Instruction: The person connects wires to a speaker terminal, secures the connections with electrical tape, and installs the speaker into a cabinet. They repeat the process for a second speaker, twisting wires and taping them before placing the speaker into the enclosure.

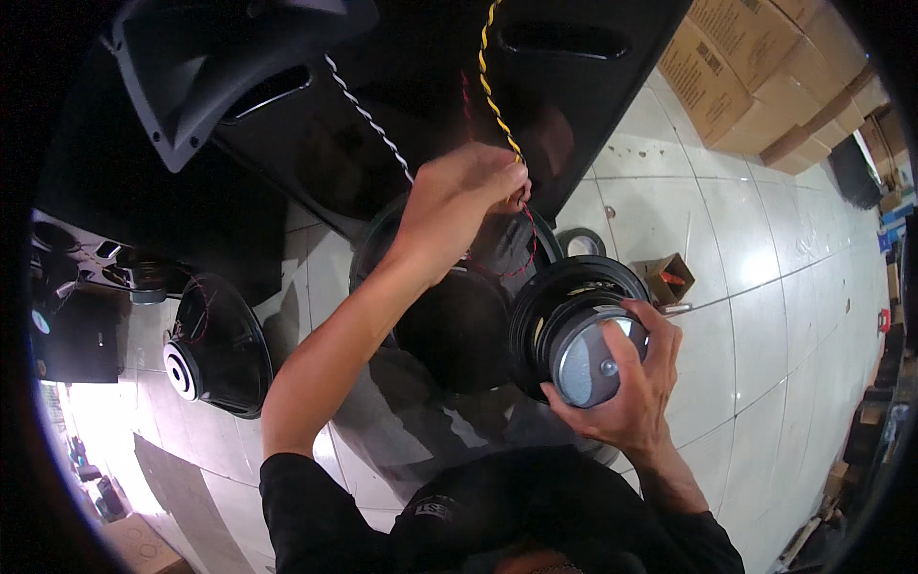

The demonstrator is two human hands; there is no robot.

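My right hand [626, 387] grips the round silver magnet at the back of a black loudspeaker driver [564, 306], holding it tilted above the floor. My left hand [464, 206] is raised higher and pinches a twisted yellow and black wire [492, 86] that comes out of a large black speaker cabinet [411, 96]. Thin red wires [528, 244] loop down from that hand toward the driver. A twisted black and white wire [368, 115] runs beside it. Behind the driver a second dark speaker cone [449, 325] is partly hidden by my left forearm.
Another black driver [215, 349] rests on the white tiled floor at the left. A small open cardboard box [669, 277] and a tape roll [579, 241] sit on the tiles by the driver. Stacked brown cartons [755, 67] fill the upper right. Dark equipment [76, 335] stands far left.
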